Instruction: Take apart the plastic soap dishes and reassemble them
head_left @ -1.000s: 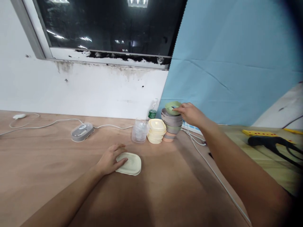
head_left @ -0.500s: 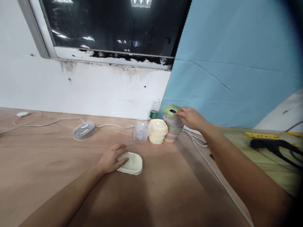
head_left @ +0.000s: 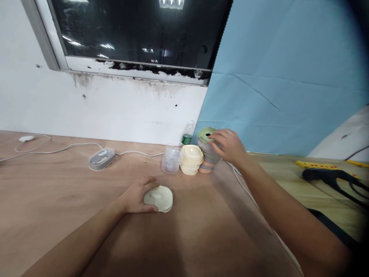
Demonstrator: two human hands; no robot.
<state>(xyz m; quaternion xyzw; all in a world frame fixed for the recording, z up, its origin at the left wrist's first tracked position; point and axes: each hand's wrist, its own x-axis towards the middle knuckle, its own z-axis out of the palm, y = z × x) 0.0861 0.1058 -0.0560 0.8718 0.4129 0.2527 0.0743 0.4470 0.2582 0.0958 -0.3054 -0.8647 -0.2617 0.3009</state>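
A pale cream-green rounded-square lid point(head_left: 159, 198) lies flat on the wooden table. My left hand point(head_left: 139, 195) grips it from the left, thumb along the near edge and fingers over the far edge. My right hand point(head_left: 229, 146) reaches to a tall stack of grey, green and orange pieces point(head_left: 206, 167). Its bent fingers and thumb close on the right rim of the green container point(head_left: 204, 134) on top, which has a dark spot in its middle. Touching that stack on the left is a pile of cream-yellow lids point(head_left: 191, 161).
Nested clear plastic cups point(head_left: 171, 159) stand left of the yellow lids, with a green-labelled bottle point(head_left: 187, 132) behind. A grey oval device point(head_left: 102, 159) sits further left among white cables point(head_left: 141, 154). At right lie a yellow power strip point(head_left: 314, 165) and a black-handled tool point(head_left: 323, 175).
My left thumb has slid from the lid's top to its near edge. My right hand has turned, and its fingers now curl lower over the green container's rim.
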